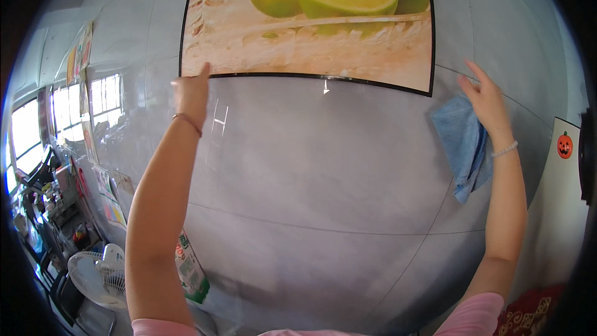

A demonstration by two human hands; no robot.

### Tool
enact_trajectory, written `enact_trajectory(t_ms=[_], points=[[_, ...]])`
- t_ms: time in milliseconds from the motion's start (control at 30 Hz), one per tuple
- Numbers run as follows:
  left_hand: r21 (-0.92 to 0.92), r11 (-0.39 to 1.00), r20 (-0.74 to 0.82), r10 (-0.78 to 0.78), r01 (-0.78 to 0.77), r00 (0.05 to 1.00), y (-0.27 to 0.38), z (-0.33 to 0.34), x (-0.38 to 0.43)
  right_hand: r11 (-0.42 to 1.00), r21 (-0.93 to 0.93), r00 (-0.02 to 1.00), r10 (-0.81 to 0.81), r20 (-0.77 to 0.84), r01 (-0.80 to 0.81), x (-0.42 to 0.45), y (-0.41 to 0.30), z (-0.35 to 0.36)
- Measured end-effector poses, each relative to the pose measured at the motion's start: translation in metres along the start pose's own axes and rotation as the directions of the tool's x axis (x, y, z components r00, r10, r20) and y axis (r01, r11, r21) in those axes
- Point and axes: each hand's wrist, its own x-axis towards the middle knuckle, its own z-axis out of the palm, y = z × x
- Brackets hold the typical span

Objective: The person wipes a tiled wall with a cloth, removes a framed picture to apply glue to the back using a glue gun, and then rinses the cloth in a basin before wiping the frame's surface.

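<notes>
A black-framed picture of cut limes [308, 51] hangs on the grey tiled wall [317, 158] before me. My left hand [190, 93] is at its lower left corner, one finger pointing up across the frame's bottom edge; whether it touches or grips the frame is unclear. Off the picture's lower right corner, my right hand [482, 98] is raised, thumb and index finger apart. A blue cloth [461, 144] hangs beneath that palm, seemingly held by the other fingers, which are partly hidden.
At the lower left stand a white fan [100, 273] and black chairs, with a cluttered shelf behind. Papers [109, 196] are on the wall at left. A printed bag [191, 266] is by my left forearm. A pale panel with a pumpkin sticker [565, 145] stands at right, above a red patterned cloth [529, 312].
</notes>
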Motion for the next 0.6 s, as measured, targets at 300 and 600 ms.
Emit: enact_trajectory(t_ms=[300,600], points=[[0.203,0.950,-0.037,0.249,-0.237,0.968,0.009,0.005,0.047,0.959,-0.279,0.997,-0.070,-0.045,0.055,0.060,-0.046,0.057],[0.290,0.906,-0.071,0.342,-0.308,0.937,0.001,0.005,0.042,0.994,-0.064,0.991,-0.093,-0.095,0.087,0.056,-0.031,0.061]])
